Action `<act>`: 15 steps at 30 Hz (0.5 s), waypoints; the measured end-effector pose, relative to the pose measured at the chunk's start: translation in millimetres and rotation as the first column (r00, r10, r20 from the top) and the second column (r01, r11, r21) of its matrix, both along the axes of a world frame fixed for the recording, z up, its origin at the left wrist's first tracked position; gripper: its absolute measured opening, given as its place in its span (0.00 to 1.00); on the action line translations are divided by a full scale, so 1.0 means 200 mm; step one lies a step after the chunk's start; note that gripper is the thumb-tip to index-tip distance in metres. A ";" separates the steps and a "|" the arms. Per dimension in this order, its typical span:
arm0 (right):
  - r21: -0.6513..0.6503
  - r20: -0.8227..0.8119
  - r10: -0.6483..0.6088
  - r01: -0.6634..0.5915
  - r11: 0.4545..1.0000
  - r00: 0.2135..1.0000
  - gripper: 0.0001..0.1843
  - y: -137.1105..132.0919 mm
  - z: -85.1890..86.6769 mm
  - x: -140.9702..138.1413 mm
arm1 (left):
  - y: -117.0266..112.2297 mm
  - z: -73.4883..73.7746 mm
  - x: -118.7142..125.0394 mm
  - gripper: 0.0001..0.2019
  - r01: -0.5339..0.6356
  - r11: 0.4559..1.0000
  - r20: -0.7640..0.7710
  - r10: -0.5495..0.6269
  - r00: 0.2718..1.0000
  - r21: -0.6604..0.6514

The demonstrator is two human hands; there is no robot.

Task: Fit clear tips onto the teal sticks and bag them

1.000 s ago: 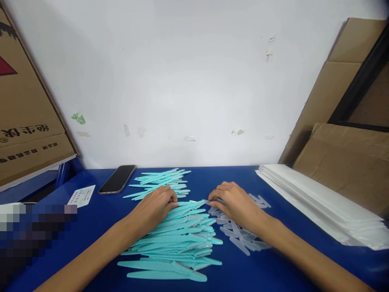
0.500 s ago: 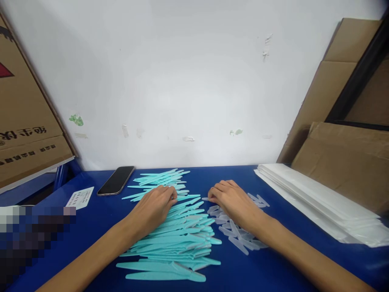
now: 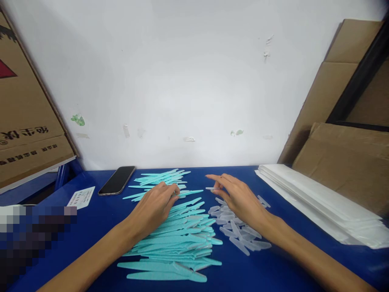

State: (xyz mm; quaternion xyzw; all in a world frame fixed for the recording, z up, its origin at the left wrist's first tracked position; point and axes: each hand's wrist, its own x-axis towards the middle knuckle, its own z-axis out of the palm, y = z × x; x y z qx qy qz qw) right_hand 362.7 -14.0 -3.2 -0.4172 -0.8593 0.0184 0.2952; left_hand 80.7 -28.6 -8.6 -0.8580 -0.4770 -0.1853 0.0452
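A big heap of teal plastic blades (image 3: 179,239) lies in the middle of the blue table (image 3: 100,219), with a smaller teal pile (image 3: 161,178) behind it. My left hand (image 3: 156,205) rests on the heap's far end, fingers pinched on one teal blade (image 3: 190,192) that sticks out to the right. To the right lies a pile of clear plastic caps (image 3: 235,229). My right hand (image 3: 237,198) is raised above that pile, thumb and fingers pinching a single clear cap (image 3: 210,188), its forefinger stretched out.
A black phone (image 3: 117,180) and a white card (image 3: 81,197) lie at the back left. A stack of white plastic sleeves (image 3: 319,205) lies at the right, with cardboard sheets (image 3: 346,154) behind it. A cardboard box (image 3: 27,121) leans at the left. A white wall closes the back.
My right hand has risen off the clear pile with one cap pinched in it. My left hand has drawn a single teal blade out toward the right.
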 end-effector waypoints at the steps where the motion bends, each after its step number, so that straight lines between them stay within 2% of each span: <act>1: 0.009 0.003 -0.002 0.002 1.000 1.000 0.19 0.00 0.00 0.00 | 0.00 0.00 0.00 0.08 0.000 1.000 0.003 0.000 1.000 0.001; 5: 0.076 0.034 -0.003 0.001 0.997 0.999 0.14 0.00 -0.01 0.00 | -0.01 0.00 0.00 0.08 0.013 1.000 0.008 -0.013 1.000 0.013; 8: 0.073 -0.017 0.013 -0.012 0.997 1.000 0.10 -0.01 0.00 -0.01 | -0.02 0.00 0.00 0.08 0.034 0.999 0.013 -0.035 0.999 0.041; 11: -0.031 -0.147 -0.006 0.001 1.000 0.989 0.07 -0.03 0.03 -0.02 | -0.02 0.00 0.01 0.08 0.048 0.997 0.020 -0.050 0.999 0.064; 15: -0.227 -0.369 -0.029 -0.060 0.972 0.929 0.13 -0.04 0.05 -0.03 | -0.01 0.00 0.01 0.08 0.063 0.994 0.029 -0.066 0.997 0.088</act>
